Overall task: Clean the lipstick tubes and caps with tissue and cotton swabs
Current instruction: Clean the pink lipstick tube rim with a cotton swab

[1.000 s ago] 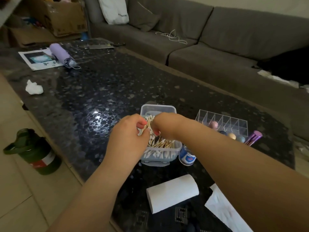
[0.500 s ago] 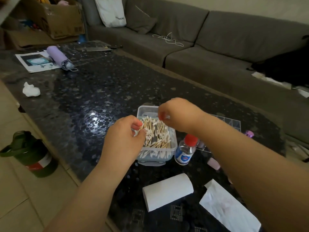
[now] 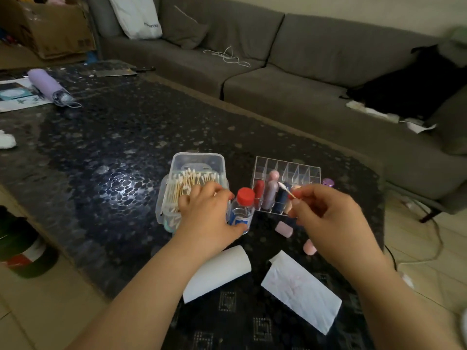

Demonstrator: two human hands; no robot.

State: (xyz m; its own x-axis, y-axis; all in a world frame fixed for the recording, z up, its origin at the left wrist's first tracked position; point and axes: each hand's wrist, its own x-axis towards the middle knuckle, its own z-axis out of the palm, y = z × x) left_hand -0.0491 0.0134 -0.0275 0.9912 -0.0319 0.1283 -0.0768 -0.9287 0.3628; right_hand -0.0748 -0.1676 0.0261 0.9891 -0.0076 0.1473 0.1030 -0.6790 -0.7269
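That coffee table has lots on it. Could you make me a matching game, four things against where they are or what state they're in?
Things:
1. cotton swab
2. red-capped bottle
3. tissue roll
4. lipsticks

Places or states:
A. standing in the clear organizer
B. lying on its side near the table edge
C. pinched in the right hand
D. upright beside the swab box

Pairs: 1-C, 2-D, 3-B, 4-A

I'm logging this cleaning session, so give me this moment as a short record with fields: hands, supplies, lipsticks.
right hand: right hand pinches one cotton swab
left hand: left hand reaches to the small bottle, thumb against it
swab box: open swab box, full
lipsticks: several upright in the clear organizer
loose caps: two pink caps on the table
paper: tissue roll; flat tissue sheet
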